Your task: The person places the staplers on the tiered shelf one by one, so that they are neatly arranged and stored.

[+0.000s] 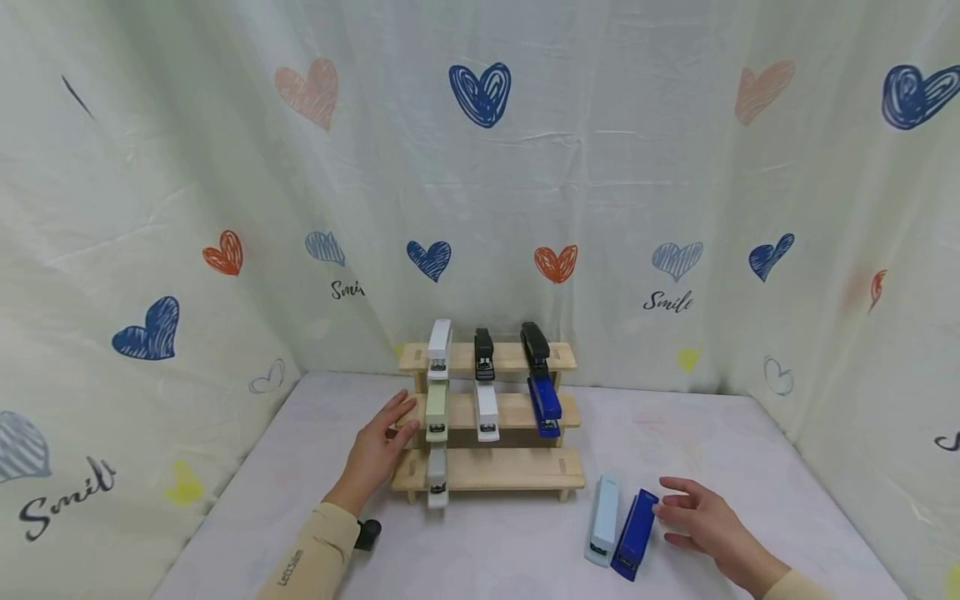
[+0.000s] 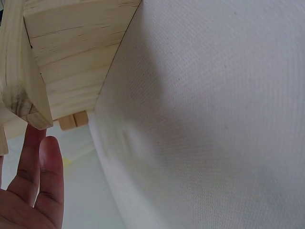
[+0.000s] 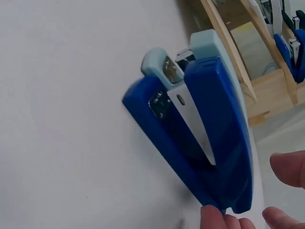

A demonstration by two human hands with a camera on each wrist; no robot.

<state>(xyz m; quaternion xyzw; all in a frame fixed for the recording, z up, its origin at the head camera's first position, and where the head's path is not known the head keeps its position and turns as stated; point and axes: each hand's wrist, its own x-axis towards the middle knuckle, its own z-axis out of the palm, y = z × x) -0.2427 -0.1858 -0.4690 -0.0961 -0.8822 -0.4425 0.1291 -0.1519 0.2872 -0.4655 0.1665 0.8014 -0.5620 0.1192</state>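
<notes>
My left hand (image 1: 375, 454) touches the left end of the middle shelf of a three-step wooden rack (image 1: 510, 471), its fingers mostly straight. In the left wrist view, fingers (image 2: 51, 176) meet the board's end. On the table at the right lie a dark blue stapler (image 1: 635, 533) and a light blue stapler (image 1: 603, 521), side by side. Beside the dark blue one, my right hand (image 1: 708, 525) has its fingers loosely spread, with the thumb apart. In the right wrist view, fingertips (image 3: 213, 218) are at the hinge end of the dark blue stapler; whether they touch it I cannot tell.
White (image 1: 439, 350) and black staplers stand on the top shelf. The middle shelf holds a pale green stapler (image 1: 437, 411), a white one (image 1: 487, 411) and a blue one (image 1: 545, 406). A light grey stapler (image 1: 437, 477) sits at the bottom left. A heart-patterned curtain (image 1: 600, 183) hangs behind.
</notes>
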